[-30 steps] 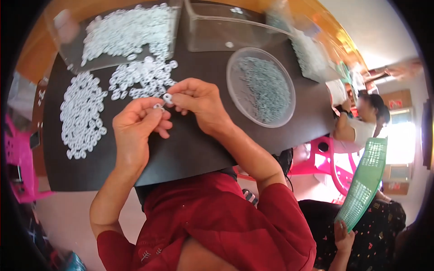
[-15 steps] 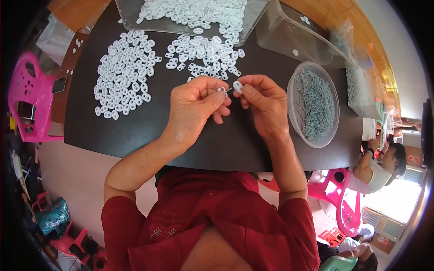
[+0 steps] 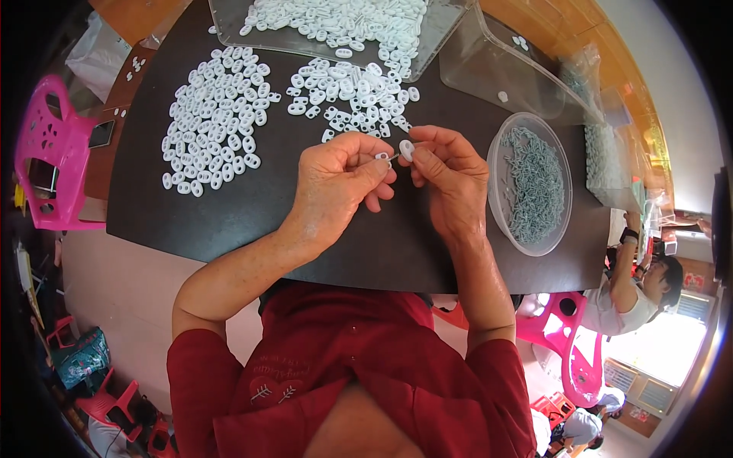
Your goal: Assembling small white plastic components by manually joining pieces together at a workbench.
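At the far left, beside the black table [image 3: 252,221], we are seeing a pink plastic chair [image 3: 47,153] standing on the floor. On the table's left part a wide heap of small white plastic pieces [image 3: 214,114] is lying spread flat. Further in, a smaller scatter of white pieces [image 3: 351,95] is lying just above our hands, and behind it a clear tray [image 3: 336,23] is holding many more of the same pieces.

Near the middle of the table we are holding both hands close together, a little above the dark top. Our left hand [image 3: 336,187] is curling its fingers in, with thumb and forefinger pinching a small white piece [image 3: 382,156] from which a thin metal pin seems to be sticking out toward the other hand; the detail is too small for us to be sure. Our right hand [image 3: 450,179] is gripping a round white button-like piece [image 3: 406,149] between thumb and forefinger, right beside the left hand's fingertips, the remaining fingers folding loosely.

To the right of our hands a round clear bowl [image 3: 504,145] is sitting on the table, filled with small grey metal parts [image 3: 534,183]. Behind it a clear plastic box [image 3: 504,69] is standing tilted. At the far right, beyond the table's edge, another person [image 3: 637,286] is sitting low.
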`<state>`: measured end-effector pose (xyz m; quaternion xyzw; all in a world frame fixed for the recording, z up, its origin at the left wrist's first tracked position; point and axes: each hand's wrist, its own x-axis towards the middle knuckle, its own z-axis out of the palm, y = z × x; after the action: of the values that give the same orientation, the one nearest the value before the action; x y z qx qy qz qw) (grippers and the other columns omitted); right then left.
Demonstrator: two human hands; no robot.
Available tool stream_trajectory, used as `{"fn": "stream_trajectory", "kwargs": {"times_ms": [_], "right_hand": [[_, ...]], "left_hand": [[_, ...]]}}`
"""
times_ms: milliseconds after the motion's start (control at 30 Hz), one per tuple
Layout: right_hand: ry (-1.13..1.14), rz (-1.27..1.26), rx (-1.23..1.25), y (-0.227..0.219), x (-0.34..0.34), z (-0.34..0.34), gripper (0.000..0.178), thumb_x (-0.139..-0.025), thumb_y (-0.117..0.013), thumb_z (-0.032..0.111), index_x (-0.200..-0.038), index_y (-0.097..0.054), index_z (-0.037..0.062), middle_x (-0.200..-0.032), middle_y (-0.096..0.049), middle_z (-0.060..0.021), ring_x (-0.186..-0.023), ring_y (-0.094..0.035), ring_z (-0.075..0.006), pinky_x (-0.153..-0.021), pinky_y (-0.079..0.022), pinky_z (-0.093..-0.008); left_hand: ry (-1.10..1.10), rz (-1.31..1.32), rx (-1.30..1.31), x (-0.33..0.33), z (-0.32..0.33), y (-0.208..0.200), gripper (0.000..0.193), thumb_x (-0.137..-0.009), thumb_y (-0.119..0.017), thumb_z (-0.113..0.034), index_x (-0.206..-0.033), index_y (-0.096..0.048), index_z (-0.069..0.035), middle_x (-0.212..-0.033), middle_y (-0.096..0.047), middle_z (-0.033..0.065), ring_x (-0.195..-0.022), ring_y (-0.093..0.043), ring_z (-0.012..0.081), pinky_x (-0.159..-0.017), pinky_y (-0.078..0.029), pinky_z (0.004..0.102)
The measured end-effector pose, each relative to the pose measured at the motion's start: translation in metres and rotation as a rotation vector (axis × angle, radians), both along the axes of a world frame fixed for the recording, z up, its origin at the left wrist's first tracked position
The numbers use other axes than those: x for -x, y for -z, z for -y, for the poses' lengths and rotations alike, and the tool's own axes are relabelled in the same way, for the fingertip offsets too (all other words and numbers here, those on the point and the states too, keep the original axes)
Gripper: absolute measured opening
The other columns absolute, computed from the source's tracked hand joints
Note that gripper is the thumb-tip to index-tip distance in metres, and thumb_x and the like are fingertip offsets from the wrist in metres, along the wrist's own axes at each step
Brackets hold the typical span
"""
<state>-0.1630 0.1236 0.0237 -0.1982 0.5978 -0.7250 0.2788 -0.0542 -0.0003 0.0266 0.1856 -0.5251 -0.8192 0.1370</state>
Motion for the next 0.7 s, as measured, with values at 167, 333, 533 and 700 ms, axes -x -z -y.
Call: {"fn": "stream_trajectory", "kwargs": {"times_ms": [167,333,533,700], "right_hand": [[-0.063,0.078,-0.009,-0.002,0.0,-0.001,0.016,-0.087,-0.059,0.007,-0.1,-0.062,-0.0022,-0.084,-0.064,-0.0074,-0.07,-0.057,-0.0096,-0.061,-0.043,-0.0211],[-0.088,0.078,-0.049,0.005,0.0,0.0,0.017,-0.088,-0.059,0.014,-0.095,-0.062,-0.0017,-0.078,-0.062,-0.0049,-0.066,-0.054,-0.0082,-0.059,-0.042,-0.0206],[-0.046,0.024,-0.134,0.005,-0.007,0.001,0.021,-0.089,-0.059,0.02,-0.091,-0.062,-0.0007,-0.074,-0.06,-0.0027,-0.064,-0.051,-0.0064,-0.056,-0.041,-0.0201],[-0.027,-0.04,-0.051,0.007,-0.011,0.003,0.018,-0.089,-0.059,0.015,-0.095,-0.063,-0.0016,-0.077,-0.061,-0.0025,-0.065,-0.051,-0.0056,-0.058,-0.041,-0.0194]], "left_hand": [[-0.013,-0.06,-0.008,0.001,0.003,0.0,0.015,-0.087,-0.056,-0.004,-0.1,-0.059,0.005,-0.078,-0.063,0.0115,-0.063,-0.062,0.0146,-0.052,-0.05,0.0235],[0.015,-0.067,-0.021,0.002,0.003,0.001,0.015,-0.088,-0.056,-0.004,-0.1,-0.059,0.005,-0.079,-0.063,0.0117,-0.063,-0.062,0.0146,-0.052,-0.051,0.0241],[0.034,-0.029,-0.082,0.003,0.001,0.002,0.014,-0.088,-0.055,-0.004,-0.098,-0.059,0.005,-0.079,-0.064,0.0111,-0.063,-0.062,0.014,-0.051,-0.051,0.0244],[0.004,-0.049,-0.11,0.005,0.001,0.004,0.016,-0.088,-0.056,-0.005,-0.099,-0.059,0.006,-0.079,-0.064,0.0124,-0.063,-0.062,0.0157,-0.052,-0.052,0.0257]]}}
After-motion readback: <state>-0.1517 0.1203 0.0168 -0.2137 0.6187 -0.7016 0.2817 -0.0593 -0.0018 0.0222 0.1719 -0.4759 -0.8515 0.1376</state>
